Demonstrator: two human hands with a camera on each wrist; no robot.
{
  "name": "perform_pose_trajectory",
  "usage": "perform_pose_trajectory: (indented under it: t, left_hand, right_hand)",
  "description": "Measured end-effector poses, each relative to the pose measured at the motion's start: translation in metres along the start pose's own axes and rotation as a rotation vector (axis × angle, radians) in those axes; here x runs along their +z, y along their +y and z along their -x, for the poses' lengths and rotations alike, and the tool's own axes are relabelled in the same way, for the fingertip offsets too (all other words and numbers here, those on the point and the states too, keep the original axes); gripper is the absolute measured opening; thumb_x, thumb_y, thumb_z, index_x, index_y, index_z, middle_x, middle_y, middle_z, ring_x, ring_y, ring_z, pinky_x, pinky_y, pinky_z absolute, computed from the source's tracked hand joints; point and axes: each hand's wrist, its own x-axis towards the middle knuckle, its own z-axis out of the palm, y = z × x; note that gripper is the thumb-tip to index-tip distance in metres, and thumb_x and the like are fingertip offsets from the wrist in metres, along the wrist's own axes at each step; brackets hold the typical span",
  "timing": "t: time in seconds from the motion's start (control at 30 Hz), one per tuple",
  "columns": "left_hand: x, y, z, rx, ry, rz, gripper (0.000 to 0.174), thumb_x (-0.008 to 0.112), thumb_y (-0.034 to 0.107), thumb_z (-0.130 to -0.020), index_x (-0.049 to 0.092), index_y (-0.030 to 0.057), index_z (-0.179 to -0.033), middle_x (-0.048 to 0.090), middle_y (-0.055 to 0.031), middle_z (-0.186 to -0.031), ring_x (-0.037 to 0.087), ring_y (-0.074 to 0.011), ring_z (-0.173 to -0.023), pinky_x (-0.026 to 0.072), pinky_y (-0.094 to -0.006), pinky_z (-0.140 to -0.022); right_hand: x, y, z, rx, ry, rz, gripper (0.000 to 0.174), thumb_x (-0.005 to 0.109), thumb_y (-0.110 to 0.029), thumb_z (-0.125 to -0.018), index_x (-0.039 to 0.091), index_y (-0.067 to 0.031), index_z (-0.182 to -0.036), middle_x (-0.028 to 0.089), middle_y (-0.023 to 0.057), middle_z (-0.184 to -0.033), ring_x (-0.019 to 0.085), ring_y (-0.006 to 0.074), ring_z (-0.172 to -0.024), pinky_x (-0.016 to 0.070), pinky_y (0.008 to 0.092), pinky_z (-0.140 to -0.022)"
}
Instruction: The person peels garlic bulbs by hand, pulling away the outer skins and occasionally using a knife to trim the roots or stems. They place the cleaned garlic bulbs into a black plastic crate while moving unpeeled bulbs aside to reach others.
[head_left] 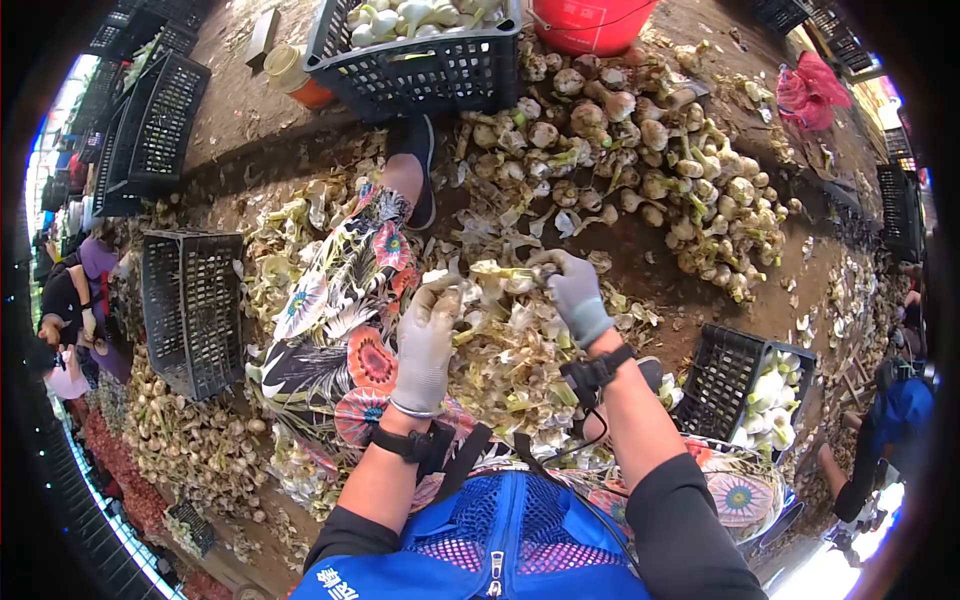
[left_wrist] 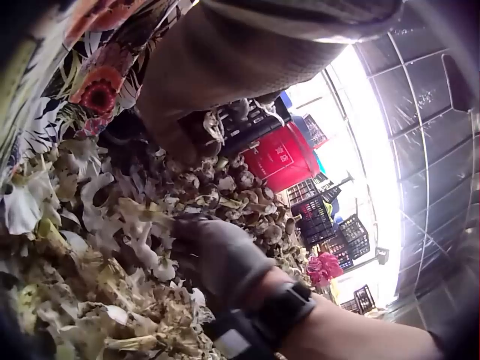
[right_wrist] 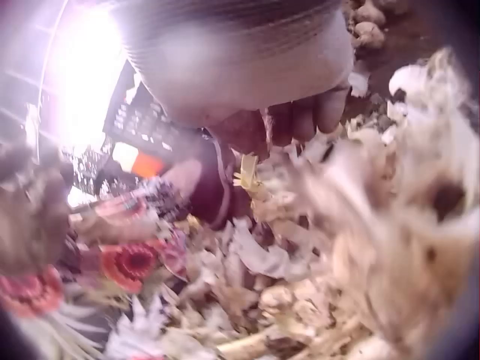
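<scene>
My gloved left hand [head_left: 428,345] hovers over the peel heap between my legs, fingers bent. I cannot tell whether its fingers hold anything. Opposite it, my gloved right hand [head_left: 575,295] pinches the end of a pale yellowish garlic stalk [head_left: 498,271], which stretches toward the left hand. From the left wrist, the right hand [left_wrist: 229,259] appears low over the husks, its fingertips in shadow. Beneath both hands lies a heap of dry garlic peels and cut stalks [head_left: 520,375]. Untrimmed garlic bulbs [head_left: 590,120] are piled just beyond the right hand.
A black crate [head_left: 415,80] of trimmed garlic stands ahead, beside a red bucket [head_left: 590,25]. Another crate [head_left: 715,375] with pale garlic lies tilted at right. To the left are a black crate [head_left: 195,310] and more bulbs [head_left: 190,440]. People sit at both sides.
</scene>
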Motion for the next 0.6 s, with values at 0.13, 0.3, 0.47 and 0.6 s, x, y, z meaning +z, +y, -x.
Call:
perform_pose_trajectory:
  t: [0.13,0.3,0.47,0.6]
  left_hand:
    - [0.003,-0.024,-0.008,0.113,-0.148,-0.164,0.039,0.053,0.021,-0.101,0.055,-0.0034,-0.132,0.063,-0.0050,-0.116,0.057,-0.0110,-0.102,0.0456,-0.0260,-0.093]
    - [0.000,-0.017,0.009,0.189,-0.039,-0.109,0.040,0.054,0.023,-0.102,0.053,-0.0018,-0.134,0.061,-0.0064,-0.118,0.058,-0.0115,-0.101,0.0487,-0.0273,-0.089]
    - [0.002,-0.006,0.014,0.081,0.056,0.080,0.035,0.050,0.027,-0.105,0.055,0.0035,-0.130,0.061,-0.0032,-0.115,0.058,-0.0098,-0.098,0.0521,-0.0271,-0.082]
    - [0.003,-0.007,0.008,0.058,0.047,0.126,0.036,0.050,0.027,-0.105,0.054,0.0038,-0.132,0.061,-0.0037,-0.118,0.059,-0.0101,-0.098,0.0523,-0.0278,-0.083]
  right_hand:
    - [-0.041,-0.041,0.045,-0.205,-0.109,-0.311,0.025,0.055,-0.016,-0.101,0.066,0.0044,-0.109,0.072,0.0098,-0.095,0.066,0.0157,-0.087,0.0534,0.0309,-0.082]
    - [-0.059,-0.013,0.061,0.119,0.095,-0.852,0.027,0.062,-0.010,-0.092,0.063,0.0023,-0.116,0.069,0.0138,-0.109,0.069,0.0259,-0.098,0.0574,0.0370,-0.086]
    - [-0.029,-0.004,0.056,-0.154,0.387,0.646,0.042,0.075,-0.022,-0.079,0.064,-0.0107,-0.117,0.063,0.0142,-0.118,0.059,0.0348,-0.107,0.0492,0.0436,-0.092]
    - [0.037,-0.016,0.015,-0.200,0.131,0.870,0.047,0.072,-0.017,-0.070,0.065,-0.0134,-0.116,0.062,0.0119,-0.118,0.059,0.0322,-0.109,0.0494,0.0425,-0.093]
